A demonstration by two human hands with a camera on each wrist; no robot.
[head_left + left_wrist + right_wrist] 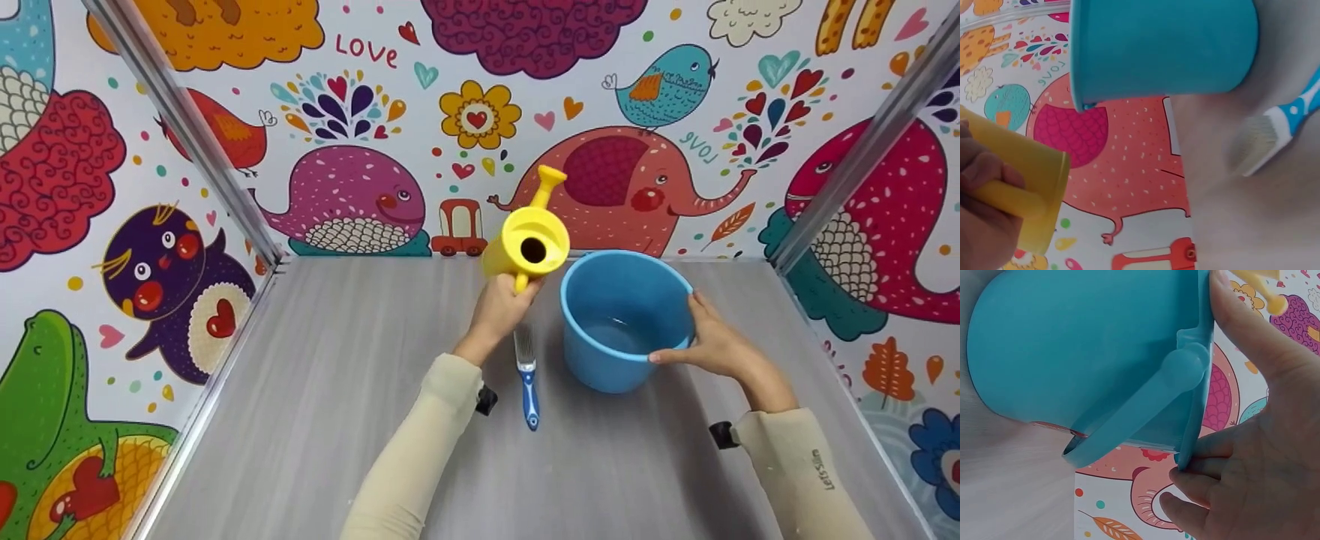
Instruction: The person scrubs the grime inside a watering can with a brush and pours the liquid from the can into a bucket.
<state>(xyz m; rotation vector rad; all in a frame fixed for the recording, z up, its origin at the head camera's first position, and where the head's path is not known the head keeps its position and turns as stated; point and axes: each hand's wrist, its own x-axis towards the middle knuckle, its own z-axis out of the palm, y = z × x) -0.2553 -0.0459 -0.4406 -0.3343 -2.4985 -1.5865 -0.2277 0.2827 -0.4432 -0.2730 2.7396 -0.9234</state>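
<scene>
My left hand grips a yellow watering can by its handle, fingers wrapped round it in the left wrist view. The can is held up above the table near the back wall, its round top hole facing the head camera and its spout pointing away. To the right stands a light blue bucket, with a little clear liquid visible at the bottom. My right hand holds the bucket's right rim, thumb at the front and fingers farther back. The bucket's handle hangs down along its outside.
A flat brush with a blue and white handle lies on the grey table, between my left forearm and the bucket. Cartoon-patterned walls with metal edge strips enclose the table at the back and both sides.
</scene>
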